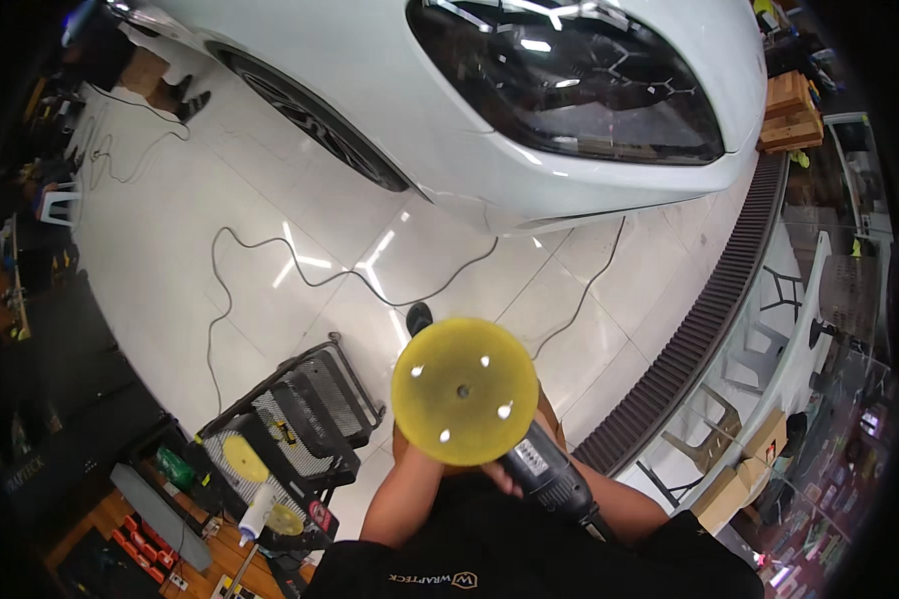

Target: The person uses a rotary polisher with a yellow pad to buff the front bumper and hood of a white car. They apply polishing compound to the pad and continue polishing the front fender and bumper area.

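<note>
At the lower middle of the view, just above the person's lap, a yellow disc pad is facing up toward the camera, and it is covering the head end of a dark power tool. The long axis of this tool is running from the pad down to the lower right, so its body is lying nearer to the right forearm than to the left forearm. Toward the top, well apart from the pad, a white car is standing.

Some fingers are showing beside the tool body, just under the pad's rim, but I cannot tell which hand they are belonging to. The left hand and the right hand are mostly hiding behind the pad and the tool, so I cannot tell how each one is grasping.

The round pad is looking soft, like foam, with a small dark hole at its centre and four white dabs sitting around it. The tool body is looking like hard plastic, rounded and carrying a pale label. The car is shining smoothly around its glassy headlight. To the left, a black mesh trolley is carrying another yellow pad.
</note>
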Demonstrator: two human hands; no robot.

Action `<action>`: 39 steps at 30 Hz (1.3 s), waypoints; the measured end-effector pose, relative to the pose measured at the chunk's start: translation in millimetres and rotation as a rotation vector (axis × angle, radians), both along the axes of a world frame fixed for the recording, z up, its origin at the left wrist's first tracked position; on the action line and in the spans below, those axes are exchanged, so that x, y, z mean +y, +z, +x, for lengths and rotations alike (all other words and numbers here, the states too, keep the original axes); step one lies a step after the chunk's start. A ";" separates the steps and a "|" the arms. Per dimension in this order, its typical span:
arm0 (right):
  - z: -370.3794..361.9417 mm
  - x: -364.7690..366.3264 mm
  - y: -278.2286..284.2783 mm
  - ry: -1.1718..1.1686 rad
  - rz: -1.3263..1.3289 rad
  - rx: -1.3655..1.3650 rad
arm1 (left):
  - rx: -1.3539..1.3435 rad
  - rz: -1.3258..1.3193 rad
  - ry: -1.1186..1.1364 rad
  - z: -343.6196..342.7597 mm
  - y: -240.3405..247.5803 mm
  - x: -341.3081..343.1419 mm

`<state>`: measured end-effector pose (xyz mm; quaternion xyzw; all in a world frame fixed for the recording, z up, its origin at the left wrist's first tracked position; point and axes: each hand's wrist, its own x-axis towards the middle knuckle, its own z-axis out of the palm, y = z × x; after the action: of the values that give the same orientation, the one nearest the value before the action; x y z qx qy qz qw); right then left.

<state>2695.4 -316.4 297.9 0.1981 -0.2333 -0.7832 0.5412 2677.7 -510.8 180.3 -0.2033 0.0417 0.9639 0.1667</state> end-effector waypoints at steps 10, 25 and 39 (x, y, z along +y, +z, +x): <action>-57.0 124.5 -99.8 1.243 1.502 1.786 | -0.449 -0.405 0.334 -113.0 -160.7 -9.4; -165.6 115.2 -257.3 0.688 1.809 1.874 | 0.521 -1.026 0.884 -256.1 -214.1 -14.6; -98.7 37.1 -339.5 -0.059 2.948 1.727 | 0.459 -1.192 0.909 -260.6 -205.8 -17.1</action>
<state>2596.7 -279.3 -41.6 -0.0391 -0.9689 0.2002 0.1402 2417.1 -527.9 -25.5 -0.0513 0.4983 0.7704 -0.3944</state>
